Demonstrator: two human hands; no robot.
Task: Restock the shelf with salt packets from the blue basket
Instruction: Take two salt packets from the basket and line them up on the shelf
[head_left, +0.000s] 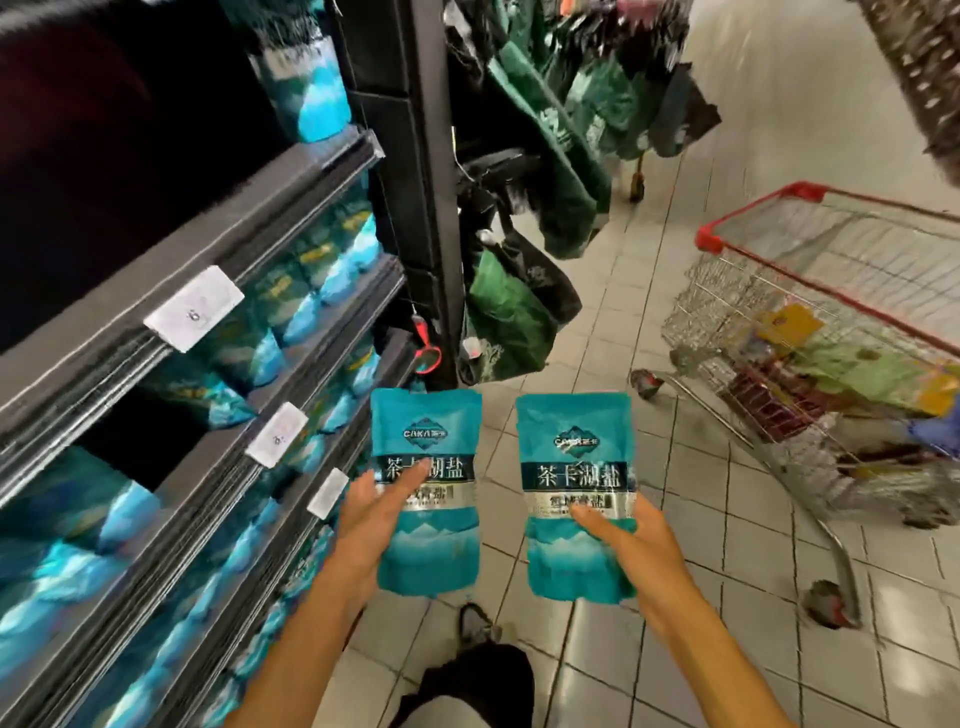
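Along the left of the scene runs the dark shelf (270, 218), its tiers receding from near left toward the far upright post, with white price tags (193, 307) clipped to the front rails and rows of teal salt bags standing behind them. One gap shows in the middle tier (140, 441), a dark hollow between stocked bags, and the top tier looks largely bare apart from one bag at its far end. Just right of the shelf edge, the left hand (382, 512) grasps a teal salt packet (426, 491) by its lower left side, thumb across the printed face, the packet upright with its long axis running up and down. Close beside it, apart by a narrow strip of floor, the right hand (621, 538) holds a second packet (577, 496) the same way, thumb on the front and fingers hidden behind. Both packets face the wearer. The shelf lies to the left of both hands, so the left hand is plainly the nearer; its packet would likely go in first, swung leftward and kept upright to match the standing rows. To the far right stands a red-rimmed wire trolley (810, 312) with mixed goods. The blue basket is not in view.
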